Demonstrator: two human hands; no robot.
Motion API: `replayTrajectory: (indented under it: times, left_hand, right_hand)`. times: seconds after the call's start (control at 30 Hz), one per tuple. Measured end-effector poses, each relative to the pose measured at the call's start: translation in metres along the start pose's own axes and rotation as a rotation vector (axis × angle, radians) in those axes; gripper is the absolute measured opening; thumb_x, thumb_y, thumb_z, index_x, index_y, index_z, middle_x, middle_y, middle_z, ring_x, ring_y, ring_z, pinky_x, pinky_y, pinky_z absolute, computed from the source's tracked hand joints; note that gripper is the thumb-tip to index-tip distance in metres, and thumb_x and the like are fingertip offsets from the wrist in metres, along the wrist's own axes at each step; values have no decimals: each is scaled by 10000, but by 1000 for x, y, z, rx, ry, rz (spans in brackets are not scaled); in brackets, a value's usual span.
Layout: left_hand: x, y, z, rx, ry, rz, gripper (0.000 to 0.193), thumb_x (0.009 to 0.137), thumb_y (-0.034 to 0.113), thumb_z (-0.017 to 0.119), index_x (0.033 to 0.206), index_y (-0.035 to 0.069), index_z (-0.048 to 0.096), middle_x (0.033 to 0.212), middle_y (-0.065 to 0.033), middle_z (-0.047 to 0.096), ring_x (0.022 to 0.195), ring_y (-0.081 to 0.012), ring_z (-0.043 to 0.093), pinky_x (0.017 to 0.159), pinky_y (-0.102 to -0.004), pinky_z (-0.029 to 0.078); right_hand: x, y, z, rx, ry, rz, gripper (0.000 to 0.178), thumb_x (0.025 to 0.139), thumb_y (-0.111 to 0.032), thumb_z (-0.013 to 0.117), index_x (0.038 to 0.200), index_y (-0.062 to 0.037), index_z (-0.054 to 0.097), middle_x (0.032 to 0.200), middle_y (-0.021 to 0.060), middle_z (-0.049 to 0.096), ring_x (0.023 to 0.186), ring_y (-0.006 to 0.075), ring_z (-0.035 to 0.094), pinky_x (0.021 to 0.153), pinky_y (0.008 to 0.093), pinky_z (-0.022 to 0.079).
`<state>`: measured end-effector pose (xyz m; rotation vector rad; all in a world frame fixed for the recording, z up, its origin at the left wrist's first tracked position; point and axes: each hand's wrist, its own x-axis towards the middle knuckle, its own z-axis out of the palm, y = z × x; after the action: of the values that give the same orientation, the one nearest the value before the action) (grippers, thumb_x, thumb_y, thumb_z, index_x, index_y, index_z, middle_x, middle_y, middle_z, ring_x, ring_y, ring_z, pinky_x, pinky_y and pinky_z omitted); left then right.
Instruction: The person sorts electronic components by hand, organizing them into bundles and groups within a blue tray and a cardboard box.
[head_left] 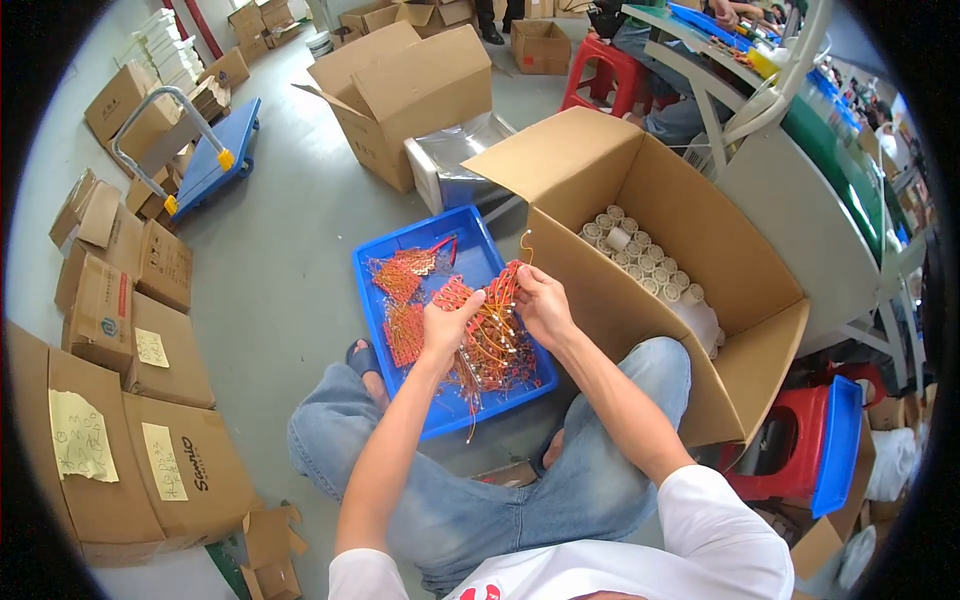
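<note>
In front of me a blue tray (482, 238) lies on the floor between my legs. It holds piles of small red boards with orange wires (404, 335) and a loose tangle of wires with white ends. My left hand (446, 325) is closed around a cluster of red wired boards (452, 292) above the tray. Beside it, my right hand (546, 306) pinches another strip of red boards (508, 283). Wires hang from this strip, and one thin wire (526, 240) sticks up. My fingers partly hide where the two clusters meet.
A large open carton (575, 240) with white cylindrical rolls (640, 262) stands close at the right. Taped cartons (165, 360) line the left. A blue trolley (218, 158), a red stool (605, 72), another open carton (405, 95) and a workbench (820, 165) surround me.
</note>
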<state>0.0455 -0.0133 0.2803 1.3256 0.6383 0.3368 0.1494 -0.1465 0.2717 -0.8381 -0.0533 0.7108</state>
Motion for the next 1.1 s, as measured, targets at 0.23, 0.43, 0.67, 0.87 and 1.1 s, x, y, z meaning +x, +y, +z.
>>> replayTrajectory:
  times: [0.23, 0.43, 0.67, 0.87, 1.1]
  left_hand:
    - [-5, 19, -4, -35, -60, 14, 195, 757, 95, 813, 858, 52, 652, 762, 11, 649, 621, -74, 580, 546, -249, 460]
    - [10, 9, -17, -27, -106, 159, 248, 724, 41, 818, 917, 19, 664, 847, -28, 686, 740, -97, 629, 698, -263, 515]
    - [15, 24, -35, 146, -199, 162, 314, 680, 58, 852, 932, 0, 674, 851, -38, 693, 764, -96, 631, 699, -265, 507]
    - [12, 17, -26, 174, -224, 228, 246, 696, 54, 835, 879, 16, 675, 811, -10, 683, 722, -74, 599, 674, -260, 497]
    - [8, 12, -16, 187, -131, 226, 262, 697, 44, 813, 916, -2, 676, 823, -32, 698, 711, -86, 617, 664, -272, 507]
  right_hand:
    - [-7, -2, 3, -90, -25, -11, 187, 955, -55, 538, 1121, 20, 578, 977, 115, 663, 858, 208, 671, 739, 330, 600]
    - [-1, -12, 0, -520, -165, -37, 302, 926, -66, 589, 1207, 40, 556, 991, 116, 663, 817, 166, 659, 712, 307, 590]
    - [-1, -26, 1, -649, -331, 189, 194, 981, -138, 522, 1094, 13, 567, 999, 113, 645, 845, 178, 658, 697, 309, 577]
    - [1, -9, -3, -970, -118, -60, 152, 928, -72, 521, 858, 17, 623, 675, 92, 651, 611, 165, 658, 537, 313, 517]
    - [1, 7, 1, -1201, 81, -413, 162, 859, -84, 564, 942, 14, 662, 781, 223, 663, 758, 346, 680, 688, 416, 507]
